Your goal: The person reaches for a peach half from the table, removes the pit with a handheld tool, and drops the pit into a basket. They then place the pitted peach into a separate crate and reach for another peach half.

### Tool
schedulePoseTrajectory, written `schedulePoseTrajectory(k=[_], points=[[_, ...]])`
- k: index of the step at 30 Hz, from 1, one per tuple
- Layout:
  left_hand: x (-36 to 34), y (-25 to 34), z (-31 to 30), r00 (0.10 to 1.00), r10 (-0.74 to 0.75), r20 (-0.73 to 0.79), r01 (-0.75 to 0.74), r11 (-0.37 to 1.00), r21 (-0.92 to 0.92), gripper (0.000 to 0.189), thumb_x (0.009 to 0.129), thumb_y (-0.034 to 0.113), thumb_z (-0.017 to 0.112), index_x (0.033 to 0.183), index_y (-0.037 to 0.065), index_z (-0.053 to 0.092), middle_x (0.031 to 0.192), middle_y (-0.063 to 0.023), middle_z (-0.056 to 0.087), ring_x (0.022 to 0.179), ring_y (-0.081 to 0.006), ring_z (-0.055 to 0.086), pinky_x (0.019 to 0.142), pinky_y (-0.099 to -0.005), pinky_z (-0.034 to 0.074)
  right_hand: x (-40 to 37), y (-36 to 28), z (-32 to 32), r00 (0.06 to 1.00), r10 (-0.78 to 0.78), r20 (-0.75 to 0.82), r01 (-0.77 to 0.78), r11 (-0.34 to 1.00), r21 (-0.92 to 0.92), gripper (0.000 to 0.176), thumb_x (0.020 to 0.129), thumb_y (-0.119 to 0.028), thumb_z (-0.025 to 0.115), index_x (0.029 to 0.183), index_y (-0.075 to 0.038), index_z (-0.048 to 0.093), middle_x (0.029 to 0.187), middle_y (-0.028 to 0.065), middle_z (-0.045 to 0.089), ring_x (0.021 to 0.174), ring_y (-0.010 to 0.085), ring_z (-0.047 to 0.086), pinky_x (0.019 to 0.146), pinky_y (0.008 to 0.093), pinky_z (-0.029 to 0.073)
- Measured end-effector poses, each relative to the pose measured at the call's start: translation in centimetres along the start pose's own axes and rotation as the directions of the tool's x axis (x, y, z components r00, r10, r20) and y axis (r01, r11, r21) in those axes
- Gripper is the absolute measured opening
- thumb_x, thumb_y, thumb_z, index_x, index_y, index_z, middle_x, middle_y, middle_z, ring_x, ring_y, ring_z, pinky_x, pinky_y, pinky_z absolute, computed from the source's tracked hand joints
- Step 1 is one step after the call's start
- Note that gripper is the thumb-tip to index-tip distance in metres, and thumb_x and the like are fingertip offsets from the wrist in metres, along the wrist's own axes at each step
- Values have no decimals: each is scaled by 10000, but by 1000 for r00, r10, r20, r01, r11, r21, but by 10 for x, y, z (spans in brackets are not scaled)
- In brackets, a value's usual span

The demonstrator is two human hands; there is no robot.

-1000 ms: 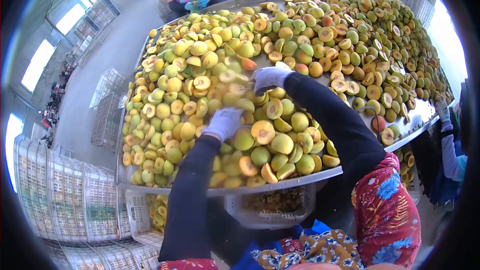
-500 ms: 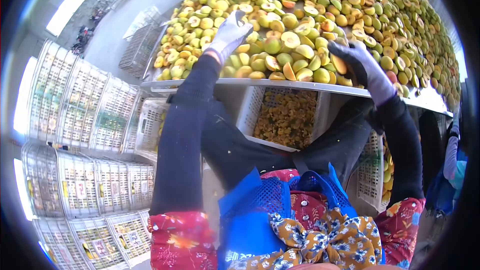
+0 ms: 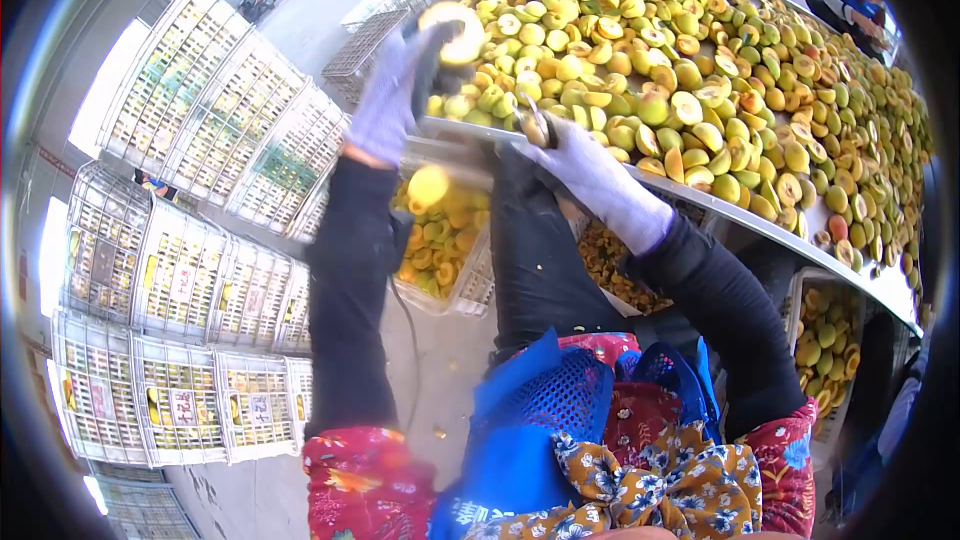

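My left hand (image 3: 400, 80), in a pale glove with dark fingertips, is raised at the table's left corner and closed round a cut fruit half (image 3: 457, 32), its pale face showing. To the right, my right hand (image 3: 590, 165), gloved too, is closed on a small metal tool (image 3: 535, 124) at the table's front edge. Halved yellow-green fruit (image 3: 640, 70) is heaped on the metal table. Below my left hand a blurred yellow fruit piece (image 3: 428, 185) shows over a crate of fruit halves (image 3: 440, 250).
Stacked white crates (image 3: 180, 290) stand at the left. Between my legs sits a crate of small brown-yellow pieces (image 3: 610, 260). Another fruit crate (image 3: 825, 340) is under the table's right part. A person (image 3: 848, 2) sits beyond the table at the upper right.
The view has turned left. My left hand has left the heap and now holds a fruit half at the table's corner. My right hand has moved left to the front edge, without the fruit piece.
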State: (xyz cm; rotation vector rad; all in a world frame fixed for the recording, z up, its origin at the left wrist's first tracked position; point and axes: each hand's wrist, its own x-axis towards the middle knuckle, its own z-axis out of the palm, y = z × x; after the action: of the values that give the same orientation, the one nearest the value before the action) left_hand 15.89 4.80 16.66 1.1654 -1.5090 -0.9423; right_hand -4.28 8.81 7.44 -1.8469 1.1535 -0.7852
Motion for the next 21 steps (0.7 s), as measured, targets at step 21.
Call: schedulePoseTrajectory(k=[21], points=[[-114, -186, 220, 750, -345, 564, 656, 498, -567, 476, 1036, 501, 360, 1290, 111, 458, 1168, -227, 629, 1037, -292, 638, 891, -400, 541, -163, 99, -16, 907, 274, -319, -354, 906, -232, 257, 947, -171, 594, 1107, 2, 495, 722, 194, 643, 661, 393, 658, 565, 460, 523]])
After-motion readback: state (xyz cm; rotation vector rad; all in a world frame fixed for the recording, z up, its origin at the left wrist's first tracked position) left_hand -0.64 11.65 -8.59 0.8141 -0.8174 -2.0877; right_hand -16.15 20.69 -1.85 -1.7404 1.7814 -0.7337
